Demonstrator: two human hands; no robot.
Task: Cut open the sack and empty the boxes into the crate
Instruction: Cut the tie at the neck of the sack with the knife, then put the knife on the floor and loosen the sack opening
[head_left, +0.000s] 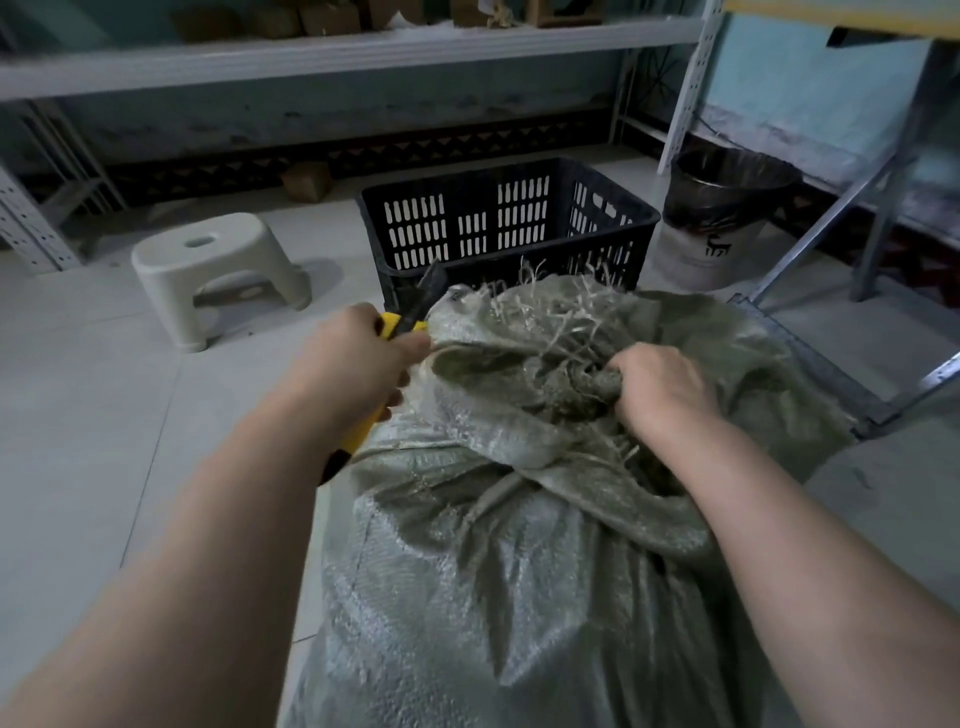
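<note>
Head view: your left grip (358, 358) is clenching the cutter (413, 309) just left of the sack (519, 545) neck, which your right grip (660, 387) is bunching.

Coarse woven plastic sack (498, 571), frayed fibres, matt slotted plastic crate (506, 218), smooth plastic stool (218, 260)

Pale floor tiles (104, 415) are filling the lower left of the frame. A cream plastic stool (218, 270) is standing at centre left. Grey metal shelving (337, 54) is running across the top. A lined bin (701, 254) is sitting at upper right, below a teal wall (805, 93).
</note>
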